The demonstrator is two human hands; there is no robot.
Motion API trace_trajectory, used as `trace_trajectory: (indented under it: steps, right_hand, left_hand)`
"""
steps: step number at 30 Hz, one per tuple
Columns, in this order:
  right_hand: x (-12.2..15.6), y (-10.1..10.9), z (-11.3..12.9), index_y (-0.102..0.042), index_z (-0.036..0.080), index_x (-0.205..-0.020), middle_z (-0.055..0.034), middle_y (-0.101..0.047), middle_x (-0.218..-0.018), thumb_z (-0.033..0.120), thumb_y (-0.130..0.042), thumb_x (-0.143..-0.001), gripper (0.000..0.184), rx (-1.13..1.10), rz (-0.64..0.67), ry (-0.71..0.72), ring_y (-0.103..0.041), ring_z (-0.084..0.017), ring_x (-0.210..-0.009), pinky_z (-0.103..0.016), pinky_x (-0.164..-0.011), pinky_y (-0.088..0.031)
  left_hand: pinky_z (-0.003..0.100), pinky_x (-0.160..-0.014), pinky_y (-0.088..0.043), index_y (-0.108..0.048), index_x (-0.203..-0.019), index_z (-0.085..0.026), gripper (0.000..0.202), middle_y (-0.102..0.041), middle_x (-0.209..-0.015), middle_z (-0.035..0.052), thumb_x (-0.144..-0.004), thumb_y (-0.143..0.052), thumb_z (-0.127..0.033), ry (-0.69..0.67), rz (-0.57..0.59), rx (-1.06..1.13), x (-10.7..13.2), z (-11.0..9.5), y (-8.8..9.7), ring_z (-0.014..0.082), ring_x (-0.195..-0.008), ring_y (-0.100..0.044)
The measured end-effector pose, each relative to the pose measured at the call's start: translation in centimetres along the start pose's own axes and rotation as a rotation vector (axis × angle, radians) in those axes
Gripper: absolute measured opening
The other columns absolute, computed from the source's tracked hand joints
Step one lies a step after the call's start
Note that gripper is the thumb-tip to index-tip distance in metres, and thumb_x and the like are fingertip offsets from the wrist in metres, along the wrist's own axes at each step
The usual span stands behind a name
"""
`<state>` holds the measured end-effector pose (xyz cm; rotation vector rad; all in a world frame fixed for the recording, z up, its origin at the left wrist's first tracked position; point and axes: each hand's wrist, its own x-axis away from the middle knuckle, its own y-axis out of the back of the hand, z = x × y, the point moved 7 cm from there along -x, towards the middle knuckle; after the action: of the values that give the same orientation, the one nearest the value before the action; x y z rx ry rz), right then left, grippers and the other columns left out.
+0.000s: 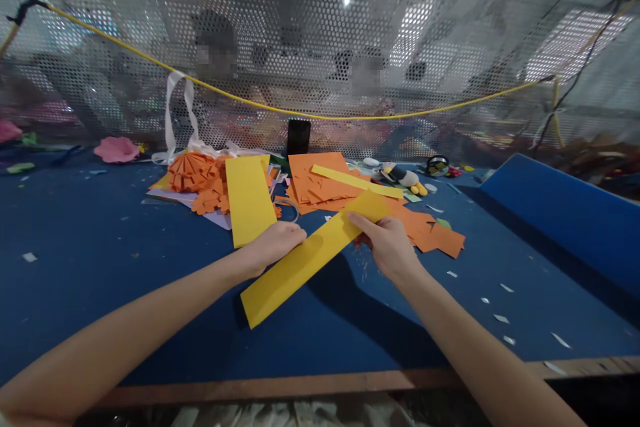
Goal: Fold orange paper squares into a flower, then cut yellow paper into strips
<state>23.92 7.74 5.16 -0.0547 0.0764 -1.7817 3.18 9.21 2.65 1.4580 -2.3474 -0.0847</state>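
Note:
A long yellow paper strip (305, 265) is held slantwise above the blue table, its lower end toward me on the left. My right hand (393, 243) pinches it near the upper end, thumb on top. At the strip's far edge, around its middle, my left hand (277, 245) is closed with fingers curled against the paper. Just beyond the left hand lies a wider yellow paper sheet (249, 200). Behind the strip, a narrow yellow strip (357, 181) rests on a pile of orange paper sheets (320, 180). Scissors (289, 208) show partly between the sheets.
Folded orange paper flowers (193, 172) lie at the back left, near a pink flower (117, 149). A dark phone (299, 137) stands against the perforated metal screen (300, 27). A blue panel (565, 220) rises on the right. Paper scraps dot the blue tabletop (125, 240).

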Motion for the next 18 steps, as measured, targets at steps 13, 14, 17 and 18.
trace_trajectory:
  steps: [13,14,17,18]
  right_hand:
    - [-0.2,1.1,-0.5,-0.076,0.015,-0.082,-0.0084,-0.077,-0.084,0.039,-0.086,-0.064,0.031,-0.046,-0.076,-0.003,-0.066,-0.018,-0.063,-0.026,-0.047,-0.048]
    - [-0.3,1.2,-0.5,-0.076,0.015,-0.08,-0.0083,-0.076,-0.084,0.039,-0.086,-0.064,0.03,-0.048,-0.084,-0.004,-0.066,-0.018,-0.063,-0.026,-0.047,-0.048]
    - [-0.5,1.5,-0.3,-0.076,0.015,-0.075,-0.0078,-0.075,-0.08,0.037,-0.087,-0.062,0.029,-0.053,-0.109,-0.012,-0.065,-0.017,-0.062,-0.025,-0.047,-0.047]
    - [-0.5,1.6,-0.2,-0.076,0.014,-0.074,-0.0077,-0.075,-0.079,0.037,-0.088,-0.061,0.029,-0.054,-0.116,-0.015,-0.064,-0.017,-0.062,-0.025,-0.047,-0.047]
  left_hand:
    - [0.027,-0.049,-0.017,-0.041,-0.059,-0.021,0.018,-0.032,-0.056,-0.0063,-0.069,-0.052,-0.031,0.054,0.084,-0.042,0.4,1.9,-0.1,0.0112,-0.051,-0.028]
    - [0.027,-0.049,-0.017,-0.041,-0.059,-0.021,0.018,-0.034,-0.056,-0.0062,-0.069,-0.052,-0.031,0.063,0.09,-0.042,0.4,2.1,0.0,0.0112,-0.051,-0.029]
    - [0.027,-0.048,-0.017,-0.043,-0.059,-0.021,0.018,-0.036,-0.054,-0.0061,-0.069,-0.052,-0.032,0.084,0.115,-0.041,0.6,2.6,0.0,0.0108,-0.049,-0.031]
    - [0.027,-0.048,-0.016,-0.043,-0.058,-0.021,0.018,-0.036,-0.054,-0.0062,-0.068,-0.052,-0.032,0.089,0.123,-0.039,0.7,2.8,-0.1,0.0107,-0.049,-0.031]
